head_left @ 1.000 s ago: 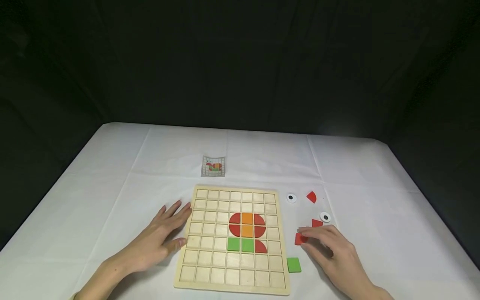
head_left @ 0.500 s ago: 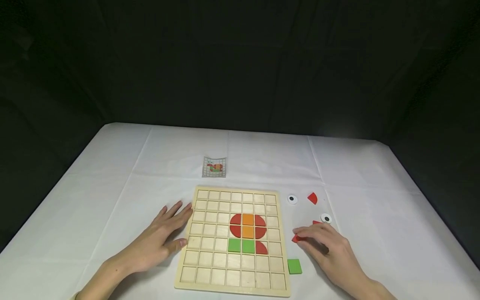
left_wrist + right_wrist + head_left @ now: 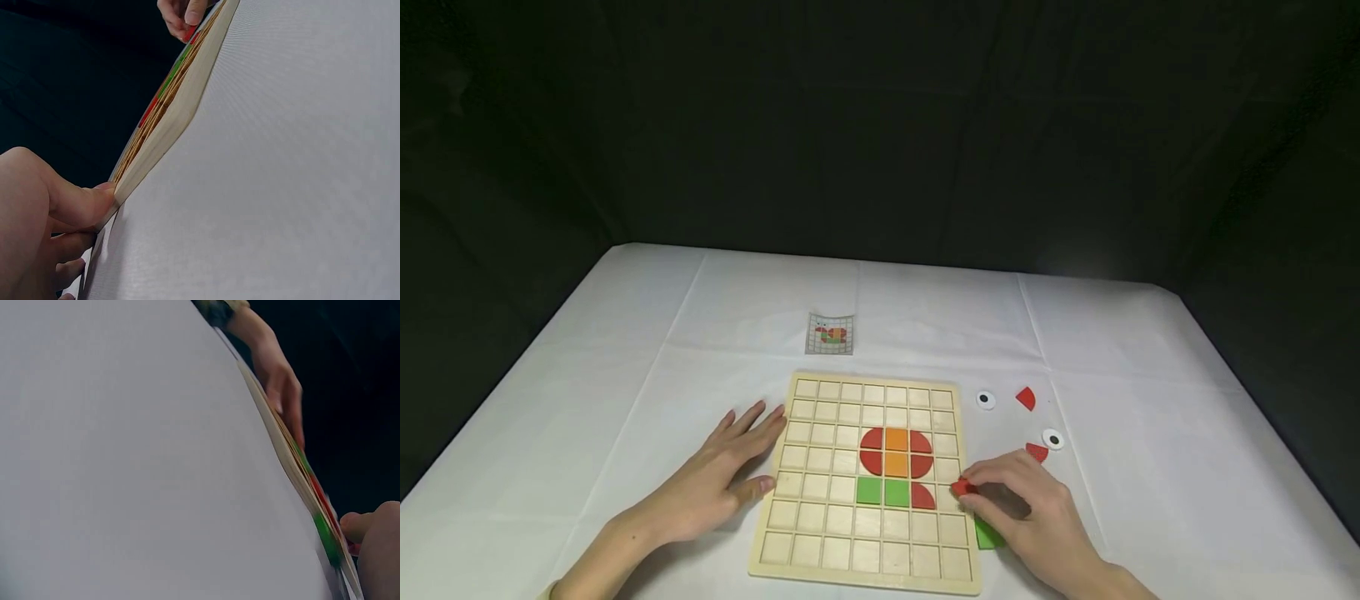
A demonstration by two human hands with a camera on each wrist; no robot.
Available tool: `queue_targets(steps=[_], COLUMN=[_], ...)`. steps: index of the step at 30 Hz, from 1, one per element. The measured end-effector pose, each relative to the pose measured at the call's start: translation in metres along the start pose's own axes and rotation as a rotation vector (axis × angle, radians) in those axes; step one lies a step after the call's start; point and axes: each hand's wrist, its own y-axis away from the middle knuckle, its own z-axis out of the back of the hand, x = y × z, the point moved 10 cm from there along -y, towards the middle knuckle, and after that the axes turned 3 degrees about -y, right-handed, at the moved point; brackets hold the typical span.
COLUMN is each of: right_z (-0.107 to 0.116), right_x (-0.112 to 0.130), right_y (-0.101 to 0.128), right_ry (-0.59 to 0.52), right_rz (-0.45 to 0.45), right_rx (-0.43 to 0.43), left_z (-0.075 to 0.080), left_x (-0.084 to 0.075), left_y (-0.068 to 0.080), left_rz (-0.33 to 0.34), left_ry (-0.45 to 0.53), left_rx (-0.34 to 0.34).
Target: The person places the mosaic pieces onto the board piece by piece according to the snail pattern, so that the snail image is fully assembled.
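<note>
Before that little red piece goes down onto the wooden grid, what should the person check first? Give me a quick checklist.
1. Piece held: the right hand pinches the red piece at its fingertips. Ok.
2. Board steadied: the left hand lies flat against the left edge of the wooden board. Ok.
3. Free cell nearby: the cells along the board's right column by the piece look empty. Ok.
4. Pattern to copy: the pattern card lies beyond the board, too small to read. Cannot tell.
5. Piece turned the right way: the fingers hide its shape. Cannot tell.
6. Spare pieces clear: the green square is partly under the right hand. Not ok.
</note>
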Motion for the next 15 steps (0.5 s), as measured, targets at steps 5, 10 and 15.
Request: queue_targets(steps=[5, 10, 15], right_z=[-0.025, -0.037, -0.038], right_x=[0.016, 0.027, 0.027], right_y=[-0.008, -0.013, -0.012], right_ry=[-0.068, -0.105, -0.095], right_rz=[0.062, 0.164, 0.161], right_rx=[0.049, 0.049, 0.072], left_z=[-0.001, -0.001, -0.002], left_x=[0.001, 0.001, 0.002], left_y=[0.001, 0.0, 0.0], left_rz=[0.002, 0.002, 0.006], left_ry=[-0.001, -0.004, 0.004], left_rx=[0.002, 0.004, 0.009])
